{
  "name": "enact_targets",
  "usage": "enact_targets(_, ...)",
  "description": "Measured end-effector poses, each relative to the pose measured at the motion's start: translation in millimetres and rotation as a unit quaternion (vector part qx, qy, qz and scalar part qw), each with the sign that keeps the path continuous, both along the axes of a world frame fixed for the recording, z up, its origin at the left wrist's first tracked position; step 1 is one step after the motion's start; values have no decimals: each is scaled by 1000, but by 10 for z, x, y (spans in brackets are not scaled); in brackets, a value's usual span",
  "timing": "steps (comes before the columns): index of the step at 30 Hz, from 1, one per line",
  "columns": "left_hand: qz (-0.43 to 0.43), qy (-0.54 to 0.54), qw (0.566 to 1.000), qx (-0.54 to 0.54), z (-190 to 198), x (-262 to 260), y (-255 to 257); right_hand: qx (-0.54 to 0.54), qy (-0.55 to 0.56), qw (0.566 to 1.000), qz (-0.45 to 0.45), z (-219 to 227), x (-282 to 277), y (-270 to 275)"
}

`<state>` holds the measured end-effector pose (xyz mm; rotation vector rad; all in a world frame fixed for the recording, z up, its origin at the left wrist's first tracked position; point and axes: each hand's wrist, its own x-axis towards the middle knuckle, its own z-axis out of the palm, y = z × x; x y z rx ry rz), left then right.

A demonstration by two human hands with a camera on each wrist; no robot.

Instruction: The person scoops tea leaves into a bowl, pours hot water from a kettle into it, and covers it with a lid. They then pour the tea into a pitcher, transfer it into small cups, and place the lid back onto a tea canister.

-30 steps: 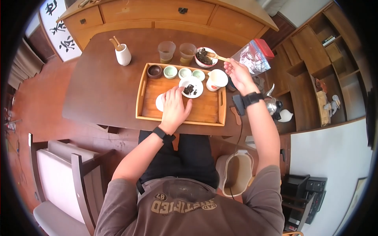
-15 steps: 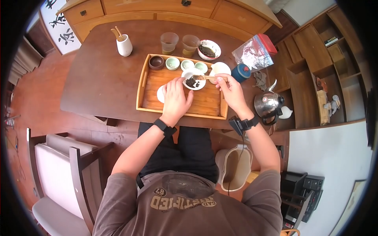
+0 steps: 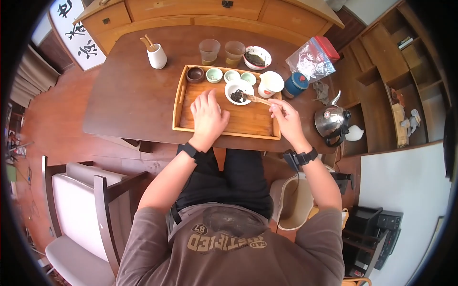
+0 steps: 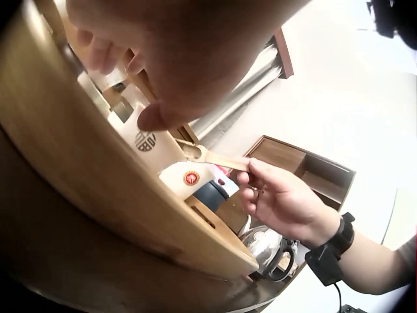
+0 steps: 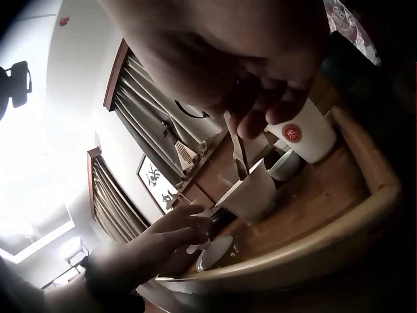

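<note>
Judged step: adding dark leaves (image 3: 237, 96) to white bowl (image 3: 233, 86). Next move: seems to call for tipping wooden scoop (image 3: 258, 99) low over bowl, clear of rim. Scoop: angled in from right of bowl, head inside its rim, pinched in right hand (image 3: 287, 118) — itself just right of bowl. Left hand (image 3: 208, 117): left of bowl, fingers loosely extended; contact with white lid (image 5: 216, 253) below — cannot tell. Leaves: inside bowl.
</note>
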<state>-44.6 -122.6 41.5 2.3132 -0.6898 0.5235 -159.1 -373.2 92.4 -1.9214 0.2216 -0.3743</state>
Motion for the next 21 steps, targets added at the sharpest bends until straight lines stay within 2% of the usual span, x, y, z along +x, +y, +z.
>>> enact_targets(2, 4, -8, 999, 42, -18, 30, 146, -14, 12, 1000, -6, -16, -41, 6)
enact_targets(4, 0, 60, 992, 112, -54, 57, 277, -12, 3, 1000, -10, -21, -45, 19)
enact_targets(5, -3, 52, 990, 130, -81, 90, 325, -16, -5, 1000, -11, -22, -37, 22)
enact_targets(6, -5, 49, 990, 134, -104, 117, 359, -12, -7, 1000, -13, -36, -37, 28)
enact_targets(8, -7, 85, 986, 143, -83, 194, 395, -3, 70, 997, -16, -60, -17, 45)
enact_targets(10, -2, 73, 985, 158, -98, 274, 409, 6, 58, 998, -24, -62, -2, 52)
enact_targets(12, 17, 11, 987, 159, -162, 356, 430, 14, 51, 998, -32, -70, -9, 64)
enact_targets(14, 14, 1, 987, 159, -112, 358, 413, -21, -51, 997, -51, -34, -9, 97)
enact_targets(15, 16, 7, 990, 140, -98, 340, 380, -19, -53, 997, -55, -44, -10, 92)
enact_targets(17, 16, 13, 992, 123, -90, 289, 286, -178, -27, 984, -3, -56, -29, 95)
enact_targets(19, -31, 3, 999, 45, -61, 243, 161, -195, -39, 980, -5, -31, -63, 125)
enact_targets(21, -23, -16, 999, 27, -14, 184, 42, -216, -49, 975, -3, 38, -62, 165)
